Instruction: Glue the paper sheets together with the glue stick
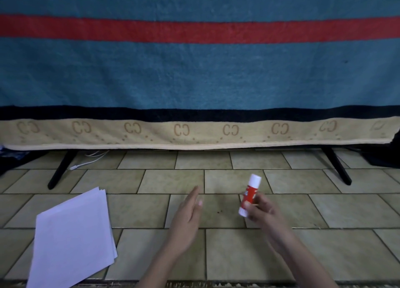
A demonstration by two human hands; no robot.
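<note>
A stack of white paper sheets lies on the tiled floor at the lower left, its edges slightly fanned. My right hand grips a red and white glue stick by its lower half, tilted with the white cap end pointing up and away. The cap is on. My left hand hovers in the middle with straight fingers, holding nothing, a short gap to the left of the glue stick and to the right of the paper.
A blue blanket with a red stripe and beige border hangs across the back over a frame with black legs. A white cable lies under it at the left. Beige tiles cover the floor.
</note>
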